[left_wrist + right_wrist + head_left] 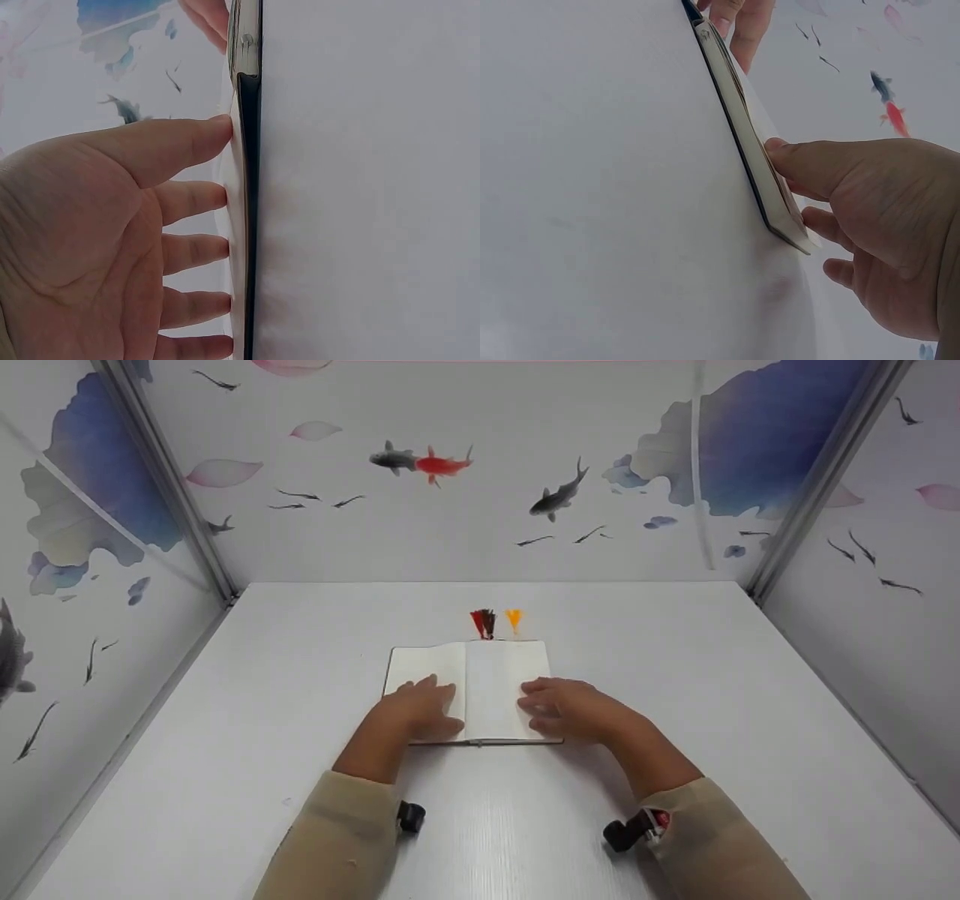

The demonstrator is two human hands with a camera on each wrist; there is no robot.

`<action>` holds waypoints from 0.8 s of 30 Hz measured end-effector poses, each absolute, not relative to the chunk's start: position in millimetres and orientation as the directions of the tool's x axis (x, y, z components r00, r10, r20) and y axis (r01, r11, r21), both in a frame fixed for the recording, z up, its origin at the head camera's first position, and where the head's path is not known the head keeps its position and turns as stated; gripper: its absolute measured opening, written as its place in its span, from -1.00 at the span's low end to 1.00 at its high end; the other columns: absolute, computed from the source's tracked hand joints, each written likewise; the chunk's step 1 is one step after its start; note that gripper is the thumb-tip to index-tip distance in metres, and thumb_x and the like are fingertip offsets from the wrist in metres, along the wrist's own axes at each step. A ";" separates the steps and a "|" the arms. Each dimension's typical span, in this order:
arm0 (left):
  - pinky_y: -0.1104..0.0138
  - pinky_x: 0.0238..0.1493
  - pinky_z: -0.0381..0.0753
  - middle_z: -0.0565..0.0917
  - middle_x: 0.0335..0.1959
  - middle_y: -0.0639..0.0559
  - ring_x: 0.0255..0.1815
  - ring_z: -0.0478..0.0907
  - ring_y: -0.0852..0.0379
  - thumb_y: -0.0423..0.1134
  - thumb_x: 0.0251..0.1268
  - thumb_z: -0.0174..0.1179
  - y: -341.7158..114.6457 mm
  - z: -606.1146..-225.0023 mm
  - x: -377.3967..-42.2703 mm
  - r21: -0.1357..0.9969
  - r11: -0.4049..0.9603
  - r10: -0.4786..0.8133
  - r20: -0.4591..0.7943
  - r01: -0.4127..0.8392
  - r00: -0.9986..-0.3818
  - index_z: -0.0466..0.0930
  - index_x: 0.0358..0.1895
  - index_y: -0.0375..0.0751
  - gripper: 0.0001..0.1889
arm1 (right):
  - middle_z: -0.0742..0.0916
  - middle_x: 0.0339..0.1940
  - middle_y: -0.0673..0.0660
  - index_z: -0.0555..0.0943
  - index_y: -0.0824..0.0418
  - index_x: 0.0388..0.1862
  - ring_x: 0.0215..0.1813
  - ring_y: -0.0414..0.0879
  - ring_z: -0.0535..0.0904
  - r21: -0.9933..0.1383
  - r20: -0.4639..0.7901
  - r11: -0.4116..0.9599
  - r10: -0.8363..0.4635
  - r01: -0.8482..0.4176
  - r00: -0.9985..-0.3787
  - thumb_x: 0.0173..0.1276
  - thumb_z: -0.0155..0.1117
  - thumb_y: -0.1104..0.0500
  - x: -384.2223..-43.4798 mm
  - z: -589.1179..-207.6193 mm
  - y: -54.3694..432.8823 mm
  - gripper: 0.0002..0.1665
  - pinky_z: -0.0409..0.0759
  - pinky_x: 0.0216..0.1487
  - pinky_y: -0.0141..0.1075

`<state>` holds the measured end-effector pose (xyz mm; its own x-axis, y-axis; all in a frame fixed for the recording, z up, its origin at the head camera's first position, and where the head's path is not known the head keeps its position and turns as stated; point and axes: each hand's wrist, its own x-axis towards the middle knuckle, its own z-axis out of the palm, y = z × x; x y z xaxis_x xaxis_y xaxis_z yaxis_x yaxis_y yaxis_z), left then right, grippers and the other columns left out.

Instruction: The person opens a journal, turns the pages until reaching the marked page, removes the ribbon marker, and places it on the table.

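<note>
A notebook [491, 690] lies spread open on the white table, its pages blank. My left hand [420, 709] rests on the left page, thumb towards the spine; the left wrist view shows its fairly straight fingers [193, 250] touching the page from above. Over the outer part of the right page is my right hand [574, 711]. Seen from the right wrist, its thumb [780, 150] lies on the top pages by the front edge, and the other fingers are lightly bent near the outer edge. The right-hand page block [742, 142] looks much thicker than the left side.
Beyond the notebook's back edge lie red [477, 622], dark [490, 622] and yellow [514, 620] tassels. Printed panels [480, 532] with fish and petals enclose the table at the back and sides. A black wrist device [622, 834] sits at the right sleeve, another [411, 817] at the left.
</note>
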<state>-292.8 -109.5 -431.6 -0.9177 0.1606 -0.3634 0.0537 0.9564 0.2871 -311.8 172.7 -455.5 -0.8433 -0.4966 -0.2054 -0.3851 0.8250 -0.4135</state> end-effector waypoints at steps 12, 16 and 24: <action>-0.26 0.75 0.04 0.07 0.81 -0.06 0.83 -0.07 -0.26 0.21 0.50 0.23 -112.3 -434.7 -297.8 0.275 0.957 0.189 -0.360 0.090 -0.914 0.17 0.74 0.14 -0.17 | 0.65 0.51 -0.06 0.73 -0.05 0.36 0.61 0.06 0.48 -0.396 -0.135 0.795 -0.545 -0.459 -0.827 0.25 0.67 -0.13 -307.7 -448.5 176.0 -0.30 0.41 0.64 0.09; -0.25 0.75 0.04 0.07 0.81 -0.06 0.83 -0.06 -0.26 0.21 0.49 0.23 -111.6 -433.2 -296.4 0.273 0.958 0.185 -0.362 0.085 -0.914 0.16 0.74 0.14 -0.16 | 0.67 0.48 -0.08 0.76 -0.09 0.32 0.61 0.05 0.48 -0.405 -0.156 0.808 -0.523 -0.428 -0.838 0.16 0.72 -0.14 -306.9 -446.0 175.5 -0.29 0.40 0.64 0.09; -0.25 0.75 0.06 0.08 0.81 -0.08 0.83 -0.04 -0.25 0.20 0.49 0.24 -111.6 -430.9 -294.4 0.289 0.954 0.185 -0.355 0.081 -0.916 0.17 0.73 0.12 -0.17 | 0.71 0.43 -0.16 0.83 -0.18 0.16 0.60 0.02 0.51 -0.439 -0.220 0.839 -0.449 -0.323 -0.866 0.48 0.45 -0.04 -306.3 -442.1 175.2 -0.69 0.44 0.62 0.09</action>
<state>-294.4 -111.6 -430.9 -0.9164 0.1853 -0.3549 0.0811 0.9540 0.2887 -306.3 175.2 -442.1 -0.8661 -0.4486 -0.2203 -0.3228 0.8387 -0.4387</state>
